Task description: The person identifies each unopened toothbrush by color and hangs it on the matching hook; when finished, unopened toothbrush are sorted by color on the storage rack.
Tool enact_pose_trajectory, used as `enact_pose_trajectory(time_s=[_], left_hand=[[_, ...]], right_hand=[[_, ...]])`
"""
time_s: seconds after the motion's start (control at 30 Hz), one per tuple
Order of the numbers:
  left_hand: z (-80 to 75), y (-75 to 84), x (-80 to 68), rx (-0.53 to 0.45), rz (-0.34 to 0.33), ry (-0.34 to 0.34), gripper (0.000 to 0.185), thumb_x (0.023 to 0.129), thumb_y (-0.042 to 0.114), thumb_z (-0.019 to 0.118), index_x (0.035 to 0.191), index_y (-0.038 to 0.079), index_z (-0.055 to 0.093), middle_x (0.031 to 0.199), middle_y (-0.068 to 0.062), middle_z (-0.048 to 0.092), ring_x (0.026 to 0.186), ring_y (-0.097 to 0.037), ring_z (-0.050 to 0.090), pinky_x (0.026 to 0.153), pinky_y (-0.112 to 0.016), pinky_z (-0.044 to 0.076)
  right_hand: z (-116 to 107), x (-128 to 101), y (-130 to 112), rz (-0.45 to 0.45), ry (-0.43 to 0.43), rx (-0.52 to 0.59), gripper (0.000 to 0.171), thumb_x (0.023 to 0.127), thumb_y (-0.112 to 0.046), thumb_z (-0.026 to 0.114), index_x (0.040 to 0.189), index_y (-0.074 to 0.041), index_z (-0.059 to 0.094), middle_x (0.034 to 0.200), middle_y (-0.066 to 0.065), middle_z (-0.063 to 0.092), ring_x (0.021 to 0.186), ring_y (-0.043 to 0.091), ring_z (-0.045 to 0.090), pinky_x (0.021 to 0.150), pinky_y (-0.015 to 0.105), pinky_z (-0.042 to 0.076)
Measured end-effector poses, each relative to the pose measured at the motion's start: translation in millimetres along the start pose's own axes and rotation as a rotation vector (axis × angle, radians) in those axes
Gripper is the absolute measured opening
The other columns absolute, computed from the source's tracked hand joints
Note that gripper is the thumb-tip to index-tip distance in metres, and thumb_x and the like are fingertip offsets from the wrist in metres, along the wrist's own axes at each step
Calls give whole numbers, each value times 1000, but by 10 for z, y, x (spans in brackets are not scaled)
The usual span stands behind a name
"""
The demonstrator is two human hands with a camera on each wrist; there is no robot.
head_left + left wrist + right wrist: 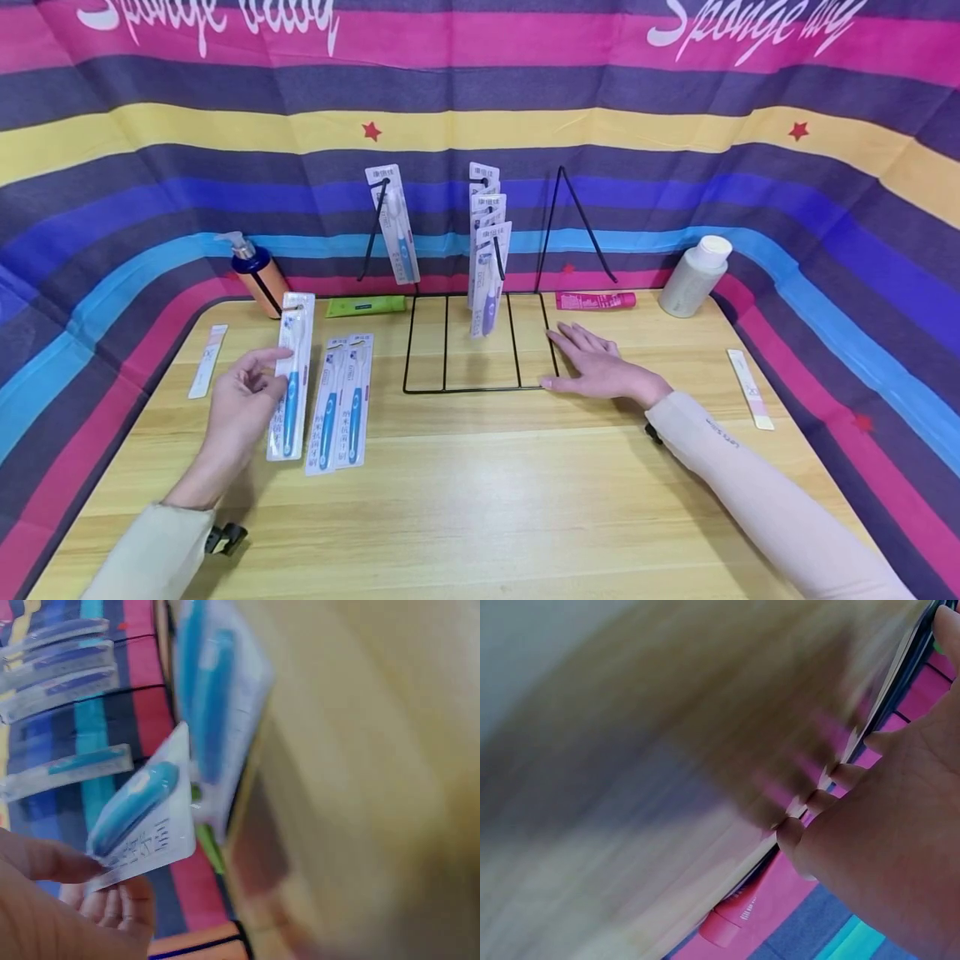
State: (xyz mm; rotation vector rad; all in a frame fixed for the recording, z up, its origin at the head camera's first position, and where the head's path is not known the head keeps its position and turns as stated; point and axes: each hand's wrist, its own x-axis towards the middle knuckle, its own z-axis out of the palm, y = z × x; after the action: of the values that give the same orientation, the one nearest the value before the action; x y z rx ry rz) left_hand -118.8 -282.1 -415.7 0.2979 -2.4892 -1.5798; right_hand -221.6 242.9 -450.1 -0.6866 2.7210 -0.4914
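From the head view, the left hand (238, 408) is pinching a blue toothbrush pack (292, 377) upright above the table (480, 500); the right hand (596, 364) is lying flat, fingers spread, on the wire rack's base (480, 388). "Sponge" is showing on the backdrop (480, 92). In the left wrist view, fingers (112, 900) are gripping the pack's card; its print is blurring. In the right wrist view, straightened fingertips (810, 817) are resting on wood.

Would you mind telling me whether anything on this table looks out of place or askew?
Nothing looks spilled or damaged. The wire rack is unevenly filled: its right hook is bare, while two toothbrush packs lie flat on the table and the left hand holds a third pack.
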Motion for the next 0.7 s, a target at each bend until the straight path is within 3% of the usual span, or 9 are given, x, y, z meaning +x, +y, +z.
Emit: enact_pose_trajectory(time_s=[0.1,0.2,0.33,0.43,0.57,0.7], left_hand=[[49,144,-67,-103,101,77,35,105,-2,63,137,9,71,91,1,64,74,-13,54,59,-20,44],[135,272,-151,-239,245,115,32,104,-6,65,133,2,73,88,-4,66,73,-15,56,61,-18,45],[262,402,-249,-452,452,91,29,101,-15,61,129,-12,69,104,-12,72,84,-17,64,74,-17,53],[364,480,-311,-559,584,63,29,98,-20,59,127,-19,66,116,-15,73,93,-18,67,84,-20,56],[499,556,-379,-596,720,52,30,95,-24,58,124,-23,63,122,-17,73,98,-20,69,92,-23,57],[630,603,-403,-600,795,22,30,91,-27,58,122,-25,62,123,-18,73,101,-21,70,95,-25,58]], right_hand=[[3,4,1,-2,0,-5,104,102,-72,59,177,-15,16,183,15,3,165,45,0,121,80,6],[4,6,9,-3,0,-4,103,102,-72,59,177,-15,16,183,15,3,165,46,1,121,80,5],[6,6,18,-3,0,0,104,102,-72,60,177,-15,16,183,15,3,165,45,0,121,80,5],[8,5,16,-1,-2,-1,104,102,-72,60,177,-15,16,183,14,4,165,44,0,122,79,5],[4,4,4,-1,-5,3,104,102,-73,60,177,-15,16,183,14,3,165,44,0,122,78,5],[-4,-4,-16,-3,-6,14,104,102,-72,60,177,-16,16,183,14,3,166,44,0,123,77,5]])
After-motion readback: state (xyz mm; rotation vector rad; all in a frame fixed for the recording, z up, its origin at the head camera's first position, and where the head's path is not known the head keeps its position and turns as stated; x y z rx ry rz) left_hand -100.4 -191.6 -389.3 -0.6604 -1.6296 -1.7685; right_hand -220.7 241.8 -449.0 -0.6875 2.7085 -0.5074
